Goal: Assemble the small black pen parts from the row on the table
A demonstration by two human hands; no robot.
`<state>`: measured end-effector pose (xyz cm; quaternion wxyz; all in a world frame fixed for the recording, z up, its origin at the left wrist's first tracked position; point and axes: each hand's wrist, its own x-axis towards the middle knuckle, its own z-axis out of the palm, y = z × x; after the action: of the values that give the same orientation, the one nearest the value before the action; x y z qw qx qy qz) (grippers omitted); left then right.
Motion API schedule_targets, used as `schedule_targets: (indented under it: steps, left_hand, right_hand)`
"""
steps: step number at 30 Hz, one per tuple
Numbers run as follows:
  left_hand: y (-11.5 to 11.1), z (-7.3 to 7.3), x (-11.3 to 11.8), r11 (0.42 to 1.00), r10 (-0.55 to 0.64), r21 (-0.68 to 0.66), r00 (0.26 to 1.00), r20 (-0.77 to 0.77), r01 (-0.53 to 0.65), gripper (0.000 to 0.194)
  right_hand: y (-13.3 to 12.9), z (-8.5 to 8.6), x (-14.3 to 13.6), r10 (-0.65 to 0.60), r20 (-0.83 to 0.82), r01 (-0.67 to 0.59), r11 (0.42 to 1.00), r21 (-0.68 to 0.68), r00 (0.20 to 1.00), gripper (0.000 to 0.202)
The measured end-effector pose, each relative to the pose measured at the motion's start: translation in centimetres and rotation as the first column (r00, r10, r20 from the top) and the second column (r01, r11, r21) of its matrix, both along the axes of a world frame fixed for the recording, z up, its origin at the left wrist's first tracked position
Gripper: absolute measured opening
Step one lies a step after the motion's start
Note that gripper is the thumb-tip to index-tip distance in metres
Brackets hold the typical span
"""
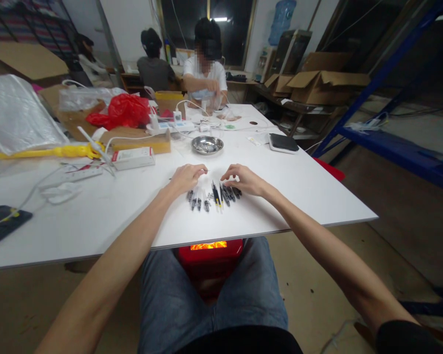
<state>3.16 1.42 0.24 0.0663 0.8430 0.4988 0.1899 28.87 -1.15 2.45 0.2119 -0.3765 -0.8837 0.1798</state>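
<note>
Between both hands, small black pens [214,195]

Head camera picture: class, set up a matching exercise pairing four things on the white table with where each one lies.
Things:
1. metal bowl
2. row of small black parts
3. red plastic bag
4. black phone

Places:
A. at the table's near left edge
B. under the fingertips of the left hand and right hand
C. at the middle of the table, beyond the hands
D. far left, beside the cardboard

Pairs: 1-C, 2-B, 3-D, 4-A
</note>
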Motion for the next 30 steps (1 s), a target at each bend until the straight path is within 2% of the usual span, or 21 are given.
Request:
schedule_targets:
  steps: [6, 10, 14, 21, 30]
  left_hand:
    - [0.3, -0.4, -0.2, 1.000, -0.001, 0.015, 1.000, 0.027, 0.000, 0.036]
    - [0.4, -0.5, -0.1, 1.000, 0.006, 0.010, 0.999, 0.044, -0.007, 0.035]
    - [0.1, -0.6, 0.1, 0.998, 0.051, 0.037, 0.996, 0.066, -0.053, 0.035]
    - [-0.3, -1.0, 0.6, 0.968, 0.235, 0.069, 0.969, 0.081, -0.240, 0.034]
    - [-0.4, -0.8, 0.8, 0.965, 0.257, 0.048, 0.966, 0.033, -0.258, 0.033]
  right_hand:
    - [0.7, 0.7, -0.5, 0.024, 0.128, -0.026, 1.000, 0.014, 0.992, 0.015]
    - [-0.7, 1.3, -1.7, 0.084, 0.188, -0.083, 0.996, -0.014, 0.978, 0.016]
    - [-1.9, 1.5, -3.8, 0.061, 0.232, -0.075, 0.996, 0.052, 0.971, 0.014]
    - [-2.4, 1.1, -6.1, -0.001, 0.346, -0.048, 0.990, 0.134, 0.938, 0.010]
    - [-1.9, 0.2, -5.9, 0.001, 0.308, -0.042, 0.991, 0.127, 0.952, 0.003]
